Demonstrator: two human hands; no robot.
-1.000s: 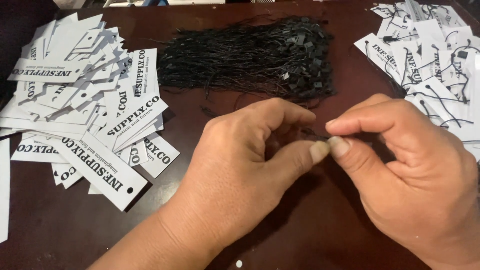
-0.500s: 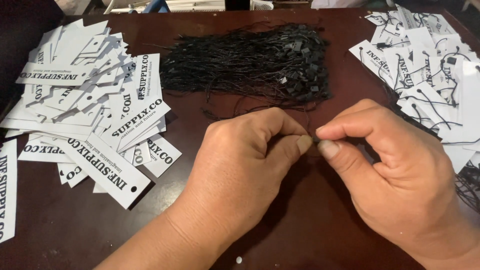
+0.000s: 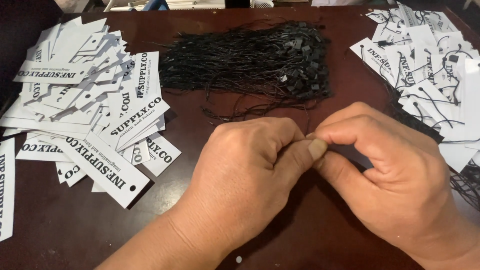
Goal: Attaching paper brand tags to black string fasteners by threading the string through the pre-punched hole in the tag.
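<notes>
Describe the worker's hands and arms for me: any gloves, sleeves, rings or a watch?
Both are bare. The left hand and right hand wear no gloves or rings that show, nails are short and plain, and the left forearm has no sleeve or watch. The right wrist is mostly out of view.

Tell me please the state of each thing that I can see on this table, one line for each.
Left hand: closed, thumb pressed to the right hand's fingertips.
Right hand: closed, pinching at the same spot; what it holds is hidden.
Bundle of black strings: loose, lying flat, untouched.
Left pile of white paper tags: fanned out, no strings.
Right pile of white paper tags: black strings already attached.
Dark wooden table: bears everything.
</notes>
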